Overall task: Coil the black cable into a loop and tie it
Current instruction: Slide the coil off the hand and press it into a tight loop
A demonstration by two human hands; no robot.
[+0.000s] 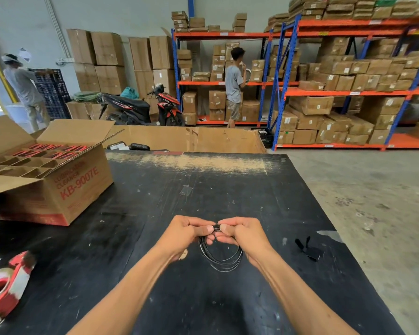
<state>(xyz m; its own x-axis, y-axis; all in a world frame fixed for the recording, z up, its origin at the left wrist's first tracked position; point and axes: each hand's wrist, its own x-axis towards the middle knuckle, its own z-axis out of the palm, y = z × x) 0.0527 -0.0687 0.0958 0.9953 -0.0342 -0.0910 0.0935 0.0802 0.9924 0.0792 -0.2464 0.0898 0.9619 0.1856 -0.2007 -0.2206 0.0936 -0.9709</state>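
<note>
Both forearms reaching forward over the black table [228, 184], left hand [186, 234] and right hand [244, 234] knuckle to knuckle, fingers curled, pinching the top of the coiled black cable [219, 258], loop hanging below

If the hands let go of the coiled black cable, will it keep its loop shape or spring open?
The cable looks thin and floppy: its turns hang loose and uneven below both hands. It probably sags or partly uncoils unless tied. It seems light, since fingertips alone hold it.
</note>
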